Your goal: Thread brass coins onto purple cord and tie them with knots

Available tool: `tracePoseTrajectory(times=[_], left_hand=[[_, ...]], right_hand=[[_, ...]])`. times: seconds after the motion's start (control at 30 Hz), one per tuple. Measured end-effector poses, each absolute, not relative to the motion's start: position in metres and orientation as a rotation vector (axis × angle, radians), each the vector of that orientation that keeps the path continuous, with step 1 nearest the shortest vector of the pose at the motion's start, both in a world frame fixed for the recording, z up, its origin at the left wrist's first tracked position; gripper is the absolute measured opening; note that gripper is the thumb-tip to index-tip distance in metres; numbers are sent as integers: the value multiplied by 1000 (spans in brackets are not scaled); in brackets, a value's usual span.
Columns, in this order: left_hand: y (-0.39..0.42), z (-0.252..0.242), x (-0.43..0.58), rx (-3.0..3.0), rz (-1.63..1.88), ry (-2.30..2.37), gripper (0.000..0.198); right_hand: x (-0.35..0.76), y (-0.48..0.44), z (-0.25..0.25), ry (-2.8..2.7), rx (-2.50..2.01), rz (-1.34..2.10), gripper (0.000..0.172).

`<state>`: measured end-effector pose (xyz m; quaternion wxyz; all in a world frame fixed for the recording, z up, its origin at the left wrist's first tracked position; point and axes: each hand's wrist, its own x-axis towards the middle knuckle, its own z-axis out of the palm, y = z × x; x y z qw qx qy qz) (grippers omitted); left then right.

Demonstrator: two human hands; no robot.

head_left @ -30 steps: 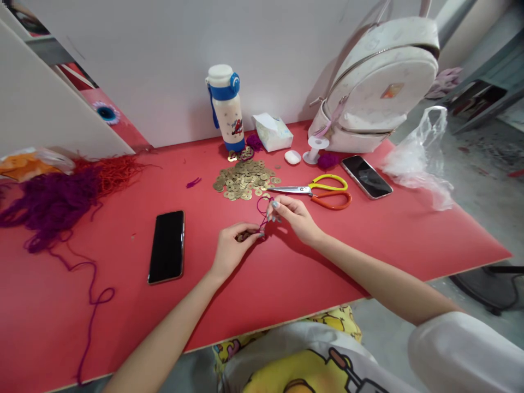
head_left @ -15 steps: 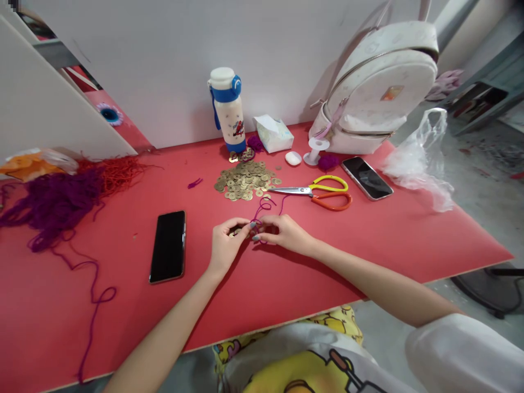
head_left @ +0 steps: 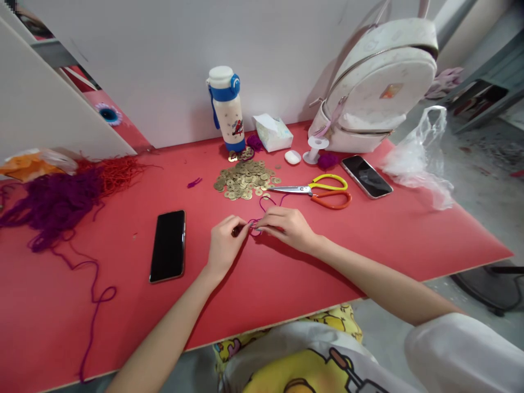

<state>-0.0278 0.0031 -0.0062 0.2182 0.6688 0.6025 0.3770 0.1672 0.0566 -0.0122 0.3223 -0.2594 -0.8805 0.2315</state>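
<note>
Fingertips of both my hands meet at a thin purple cord (head_left: 268, 200) in front of the coin pile. My left hand (head_left: 226, 244) is closed, its thumb and index finger pinching the cord; something dark, partly hidden, shows inside its curled fingers. My right hand (head_left: 290, 228) pinches the cord from the right, with a small loop between the hands. Just beyond lie many brass-coloured coins with holes (head_left: 248, 179). Scissors (head_left: 313, 189) with yellow and orange handles lie to the right of the coins.
Black phone (head_left: 168, 246) left of my hands; purple yarn (head_left: 61, 202) and red strands (head_left: 118, 172) farther left. Behind stand a bottle (head_left: 227, 109), tissue pack (head_left: 273, 134), white spool (head_left: 315, 150) and backpack (head_left: 376, 87). Second phone (head_left: 367, 176) and plastic bag (head_left: 421, 158) at right.
My right hand has shifted slightly up, its fingers flatter over the cord. My left fingers have curled in, hiding the coins that showed there. The cord's loops have changed shape and lie lower.
</note>
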Motion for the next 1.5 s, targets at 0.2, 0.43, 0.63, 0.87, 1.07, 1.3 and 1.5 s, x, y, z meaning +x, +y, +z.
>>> tracePoseTrajectory(times=[0.2,0.43,0.63,0.87,1.07,1.3,1.5], left_hand=[[0,-7,-30,2317,999,1291,17],[-7,-2,-29,2377,1344,1123,6],[-9,2,-24,1954,1470,1384,9],[-3,-1,-22,1693,1345,1367,10],[-4,-3,-24,1816,1302,1318,10],[-9,4,-24,2000,1372,1192,8],[-10,5,-22,1906,1349,1105,10]], right_hand=[[167,59,-10,-2094,-663,711,18],[162,57,-14,-2095,-685,990,14],[160,57,-13,-2095,-639,1097,13],[163,59,-11,-2105,-668,1071,15],[162,61,-6,-1569,-722,1508,35],[170,87,-13,-1013,-860,1734,38],[174,88,-17,-1201,-997,1562,38]])
